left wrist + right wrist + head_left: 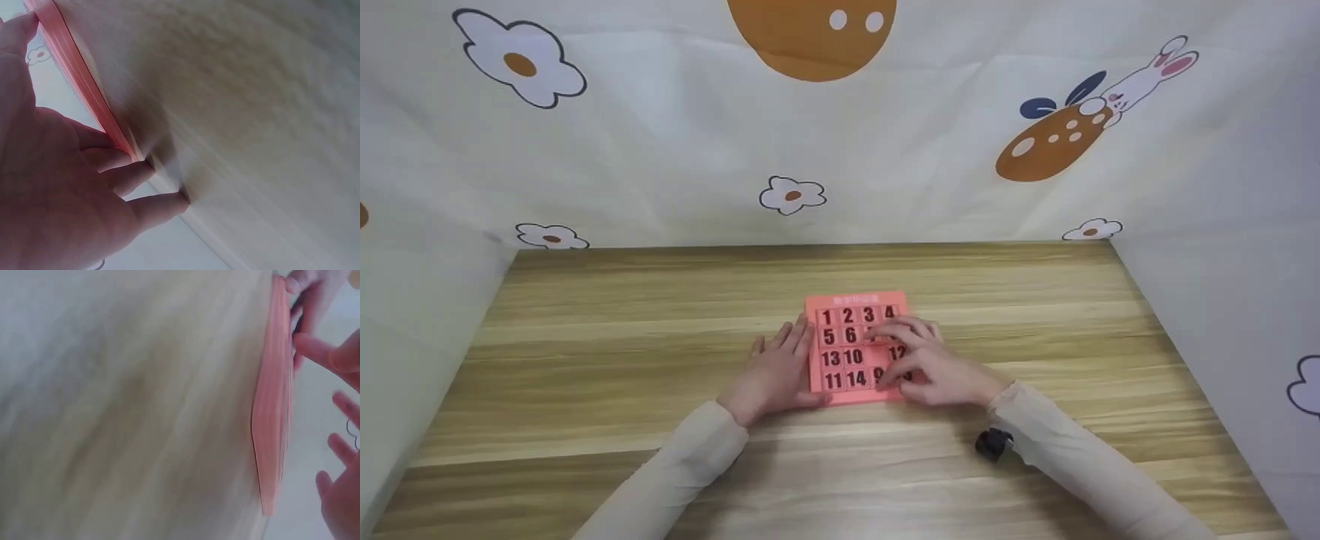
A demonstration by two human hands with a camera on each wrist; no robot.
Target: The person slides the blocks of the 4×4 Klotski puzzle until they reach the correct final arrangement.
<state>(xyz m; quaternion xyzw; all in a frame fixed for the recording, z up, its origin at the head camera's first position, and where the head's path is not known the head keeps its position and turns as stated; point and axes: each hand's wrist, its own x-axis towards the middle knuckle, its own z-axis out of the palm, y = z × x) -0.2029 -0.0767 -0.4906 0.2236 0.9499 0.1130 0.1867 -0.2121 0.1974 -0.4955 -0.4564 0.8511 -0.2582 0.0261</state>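
A pink sliding number puzzle [840, 356] lies flat on the wooden table, its tiles printed with black numbers. Top row reads 1, 2, 3, 4; a gap shows to the right of the 10 tile [853, 357]. Along the puzzle's left edge rests my left hand [772, 379], fingers extended and thumb at the lower left corner. My right hand [941, 371] hovers over the right side, one digit touching near the 9 tile [878, 376], the others spread above. It hides several tiles. In the right wrist view, most right-hand fingers [340, 450] are raised off the pink puzzle [273, 399].
The wood-grain table [622, 300] surrounds the puzzle. Behind it hangs a pale cloth [675, 150] printed with flowers and a rabbit, and pale walls stand on both sides. A dark object [994, 444] hangs at the right cuff.
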